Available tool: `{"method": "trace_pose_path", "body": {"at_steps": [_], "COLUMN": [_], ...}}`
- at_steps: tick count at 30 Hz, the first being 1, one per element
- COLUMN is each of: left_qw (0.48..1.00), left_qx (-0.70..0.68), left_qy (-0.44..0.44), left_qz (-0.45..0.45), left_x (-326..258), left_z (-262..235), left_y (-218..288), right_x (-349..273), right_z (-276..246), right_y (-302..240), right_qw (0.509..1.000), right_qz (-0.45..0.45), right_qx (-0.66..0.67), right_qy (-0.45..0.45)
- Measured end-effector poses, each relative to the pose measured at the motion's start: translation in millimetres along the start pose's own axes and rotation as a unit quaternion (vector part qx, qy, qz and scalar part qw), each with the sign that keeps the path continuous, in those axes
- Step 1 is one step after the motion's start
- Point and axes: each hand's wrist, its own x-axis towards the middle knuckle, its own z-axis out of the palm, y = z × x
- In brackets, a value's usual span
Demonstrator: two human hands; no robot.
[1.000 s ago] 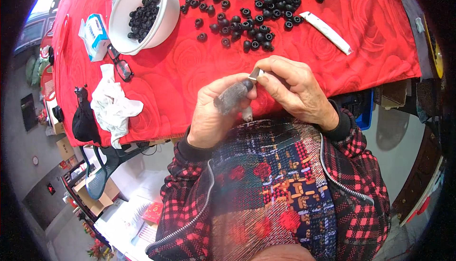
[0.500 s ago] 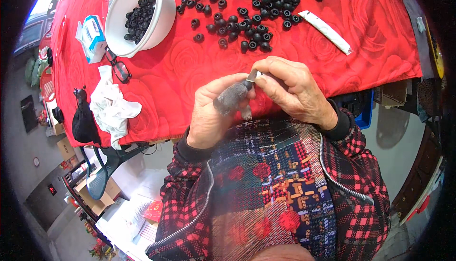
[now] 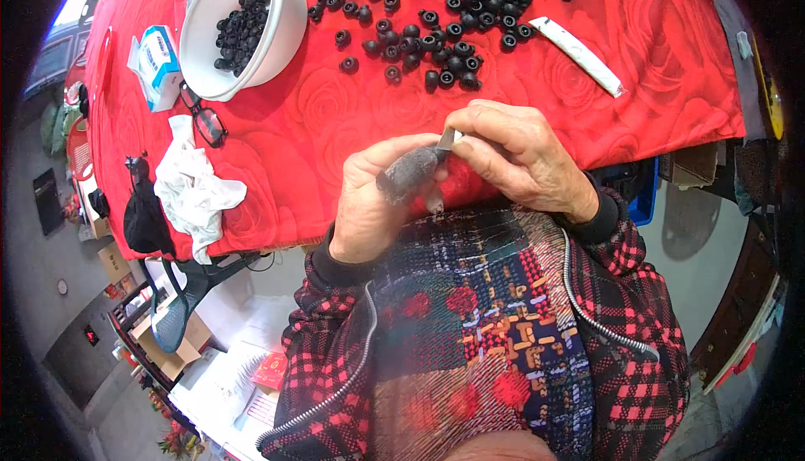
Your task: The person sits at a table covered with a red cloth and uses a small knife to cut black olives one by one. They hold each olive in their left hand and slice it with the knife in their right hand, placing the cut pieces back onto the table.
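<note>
My left hand point(image 3: 366, 201) is closed over the near part of the red-covered table. A grey, fuzzy wrapping point(image 3: 407, 176) covers one of its fingers. At its fingertips is a small dark piece, mostly hidden, that looks like one of the black rounded parts point(image 3: 455, 65) lying farther off. My right hand point(image 3: 528, 159) pinches a small metal blade point(image 3: 447, 139) between thumb and forefinger. The blade's edge meets the dark piece between the two hands. Fingers hide most of the blade's handle end.
A white bowl point(image 3: 288, 41) at the far left holds several black parts. Near it are a blue-white packet point(image 3: 158, 62), glasses point(image 3: 211, 128), a white cloth point(image 3: 194, 192) and a black item point(image 3: 144, 218). A long white packet point(image 3: 579, 57) lies at the right.
The blade has tilted more upright, and more of its flat face shows. My right hand has shifted very slightly; the left stays almost where it was.
</note>
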Motion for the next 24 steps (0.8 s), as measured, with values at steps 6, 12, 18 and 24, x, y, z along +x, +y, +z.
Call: {"method": "trace_pose_path", "body": {"at_steps": [6, 12, 18, 24], "left_qw": [1.0, 1.0, 0.999, 0.994], "left_qx": [-0.015, -0.016, -0.05, -0.034], "left_qy": [-0.003, 0.003, 0.004, 0.1], "left_qz": [-0.018, -0.017, -0.02, 0.022], "left_x": [0.4, -0.3, 0.7, 13.0], "left_z": [-2.9, -1.9, -1.0, -1.6], "left_y": [-0.7, -0.7, -2.5, 1.1], "right_x": [1.4, 2.1, 2.7, -6.3], "right_z": [-1.8, -2.0, -2.3, 6.7], "right_y": [2.6, 5.1, 7.7, -3.1], "right_qw": [1.0, 1.0, 0.999, 0.992], "right_qz": [-0.008, -0.011, -0.03, -0.02], "right_qx": [0.006, 0.006, 0.004, 0.106], "right_qy": [-0.016, -0.025, -0.03, -0.068]}}
